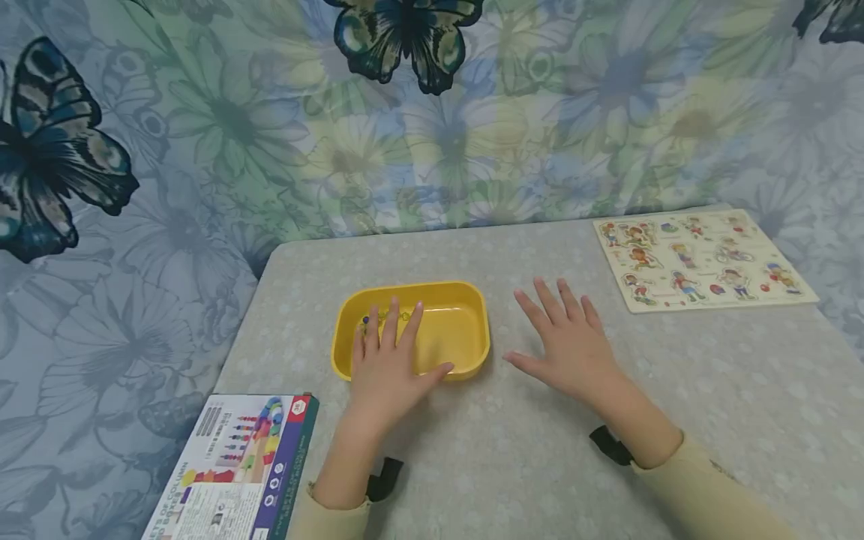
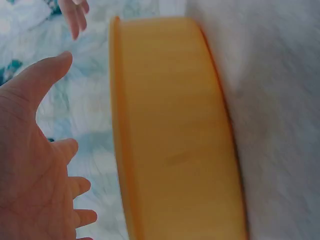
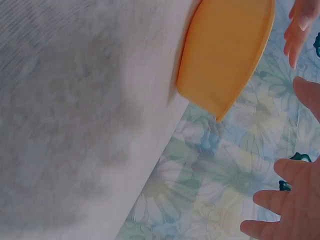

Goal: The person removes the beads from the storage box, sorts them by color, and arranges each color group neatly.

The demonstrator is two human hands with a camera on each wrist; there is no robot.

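A yellow plastic tray (image 1: 455,330) with rounded corners sits on the table, and a small string of beads (image 1: 403,316) with a dark blue one lies inside it. My left hand (image 1: 388,372) hovers over the tray's near left part with fingers spread, covering some of the beads. In the left wrist view, the tray's outer wall (image 2: 170,120) stands beside that hand's open palm. To the right of the tray, my right hand (image 1: 572,349) is held above the table, fingers spread and holding nothing. The right wrist view shows its fingers (image 3: 292,172) apart from the tray.
A board with printed children figures (image 1: 702,259) lies at the back right of the table (image 1: 526,465). At the front left is a flat box (image 1: 229,465) with colourful pictures. Behind the table hangs a flowered cloth (image 1: 459,150) with butterflies.
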